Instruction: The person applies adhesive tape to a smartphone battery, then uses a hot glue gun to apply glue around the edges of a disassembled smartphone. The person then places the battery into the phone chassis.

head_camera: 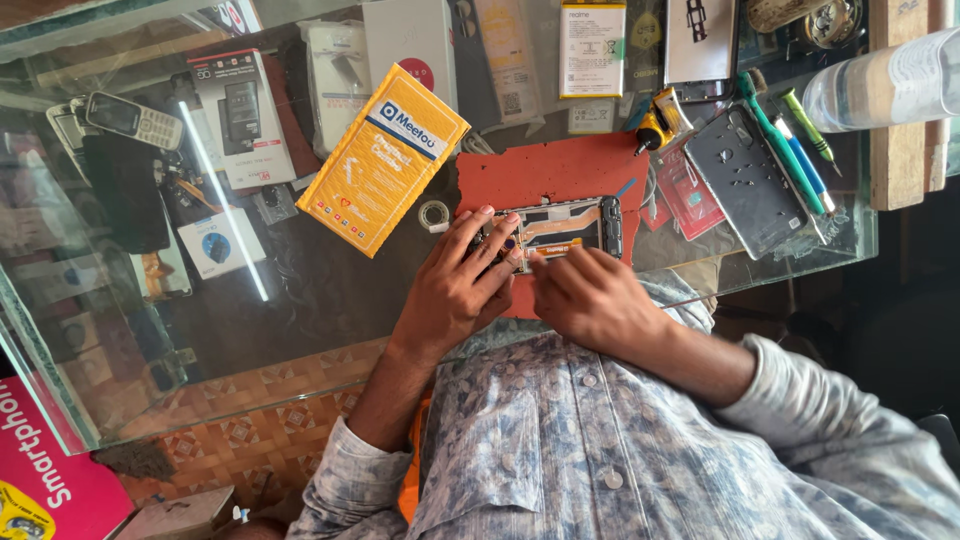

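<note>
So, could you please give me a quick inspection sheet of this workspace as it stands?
Surface: glass counter, red mat on it.
Job's things: opened phone lying on the mat.
Clutter: yellow box, tape roll, grey back cover, green and blue tools, keypad phone.
Hands: left hand grips the opened phone's end; right hand touches its edge.
Cables: nothing seen.
Surroundings: boxed goods under the glass, patterned floor.
</note>
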